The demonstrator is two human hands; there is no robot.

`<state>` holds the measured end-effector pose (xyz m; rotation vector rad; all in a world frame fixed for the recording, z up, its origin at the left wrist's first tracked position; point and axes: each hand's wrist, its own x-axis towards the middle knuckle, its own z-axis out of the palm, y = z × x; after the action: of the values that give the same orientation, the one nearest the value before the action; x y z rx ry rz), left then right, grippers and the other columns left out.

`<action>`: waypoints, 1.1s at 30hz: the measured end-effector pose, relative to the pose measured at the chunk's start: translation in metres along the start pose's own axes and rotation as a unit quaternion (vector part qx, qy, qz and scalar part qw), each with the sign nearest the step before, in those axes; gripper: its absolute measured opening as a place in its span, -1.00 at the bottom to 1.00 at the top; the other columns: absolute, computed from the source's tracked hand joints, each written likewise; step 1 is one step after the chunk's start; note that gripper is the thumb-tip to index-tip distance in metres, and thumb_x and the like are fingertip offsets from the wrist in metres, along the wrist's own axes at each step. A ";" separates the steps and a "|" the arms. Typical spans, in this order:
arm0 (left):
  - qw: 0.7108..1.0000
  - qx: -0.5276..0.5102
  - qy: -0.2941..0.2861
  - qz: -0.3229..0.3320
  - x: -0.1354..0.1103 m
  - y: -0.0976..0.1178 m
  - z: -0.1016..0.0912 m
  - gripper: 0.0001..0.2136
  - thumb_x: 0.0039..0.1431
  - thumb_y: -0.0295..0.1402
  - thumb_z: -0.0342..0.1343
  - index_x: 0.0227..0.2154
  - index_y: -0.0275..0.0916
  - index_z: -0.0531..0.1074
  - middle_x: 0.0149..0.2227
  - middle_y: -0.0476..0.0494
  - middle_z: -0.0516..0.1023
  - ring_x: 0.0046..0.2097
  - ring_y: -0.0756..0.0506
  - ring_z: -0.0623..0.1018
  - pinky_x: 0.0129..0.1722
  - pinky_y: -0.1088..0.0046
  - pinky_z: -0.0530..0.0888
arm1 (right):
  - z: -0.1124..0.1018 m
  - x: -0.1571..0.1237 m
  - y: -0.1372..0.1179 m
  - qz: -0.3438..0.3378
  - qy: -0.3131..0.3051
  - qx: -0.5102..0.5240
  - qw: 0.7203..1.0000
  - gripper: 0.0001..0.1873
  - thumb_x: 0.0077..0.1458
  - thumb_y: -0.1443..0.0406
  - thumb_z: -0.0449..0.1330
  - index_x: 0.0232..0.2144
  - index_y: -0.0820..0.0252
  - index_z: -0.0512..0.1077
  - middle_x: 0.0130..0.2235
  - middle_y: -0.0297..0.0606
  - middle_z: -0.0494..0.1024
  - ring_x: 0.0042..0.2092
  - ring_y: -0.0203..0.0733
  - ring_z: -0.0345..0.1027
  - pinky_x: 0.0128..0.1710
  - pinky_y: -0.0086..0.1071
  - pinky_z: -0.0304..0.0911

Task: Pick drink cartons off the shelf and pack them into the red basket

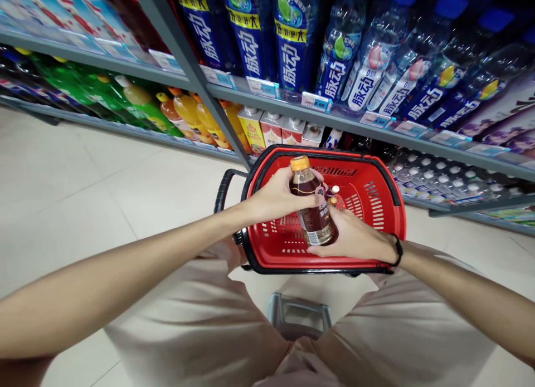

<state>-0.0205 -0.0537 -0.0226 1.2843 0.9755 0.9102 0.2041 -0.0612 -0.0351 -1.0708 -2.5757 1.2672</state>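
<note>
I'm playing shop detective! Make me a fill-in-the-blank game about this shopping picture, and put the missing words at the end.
1. Counting the left hand and the right hand, the number of hands holding the drink bottle is ____.
2. The slotted inside of the shopping basket is coloured ____.
3. The black bracelet is worn next to the ____ hand.

Missing words: two; red; right.

I see one small bottle (312, 217) just right of the frame's centre: clear at the neck, dark brown below, its orange-yellow cap (300, 163) on. It tilts, cap towards the upper left, base lower right, with a white barcode (313, 239) low down.
</note>
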 end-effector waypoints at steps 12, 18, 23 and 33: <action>0.999 -0.013 -0.027 0.027 0.000 -0.001 -0.001 -0.64 0.05 -0.36 0.38 -0.09 -0.31 0.48 -0.03 -0.27 0.65 -0.02 -0.19 0.64 0.09 0.18 0.55 | 0.005 -0.002 -0.002 0.052 0.017 -0.059 0.997 -0.29 0.07 -0.02 0.39 0.12 0.21 0.29 -0.11 -0.07 0.61 -0.20 0.07 0.58 -0.27 -0.22 0.34; 0.999 -0.020 -0.031 0.028 -0.001 0.001 -0.001 -0.62 0.05 -0.35 0.40 -0.09 -0.32 0.47 -0.03 -0.29 0.65 -0.02 -0.19 0.64 0.09 0.18 0.55 | 0.008 -0.001 -0.003 0.047 0.028 -0.059 0.997 -0.29 0.05 0.00 0.40 0.10 0.21 0.29 -0.11 -0.09 0.60 -0.21 0.05 0.57 -0.25 -0.21 0.35; 1.000 -0.010 -0.007 0.001 0.000 -0.001 0.000 -0.58 0.00 -0.27 0.46 -0.11 -0.32 0.49 -0.08 -0.25 0.65 -0.06 -0.18 0.63 0.05 0.19 0.56 | 0.006 -0.001 -0.001 0.037 0.018 -0.009 0.999 -0.34 0.04 0.04 0.42 0.09 0.14 0.31 -0.10 -0.15 0.61 -0.21 -0.03 0.54 -0.24 -0.22 0.38; 1.000 -0.012 0.012 -0.019 0.002 -0.002 -0.001 -0.54 -0.02 -0.14 0.48 -0.16 -0.31 0.51 -0.15 -0.20 0.65 -0.09 -0.18 0.62 0.01 0.20 0.56 | 0.006 0.000 0.005 0.020 0.013 0.072 0.997 -0.35 0.05 0.10 0.44 0.12 0.15 0.35 0.04 -0.12 0.59 -0.07 -0.02 0.54 -0.11 -0.15 0.46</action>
<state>-0.0205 -0.0520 -0.0248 1.2320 1.0022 0.9076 0.2049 -0.0635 -0.0421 -1.1078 -2.4129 1.4152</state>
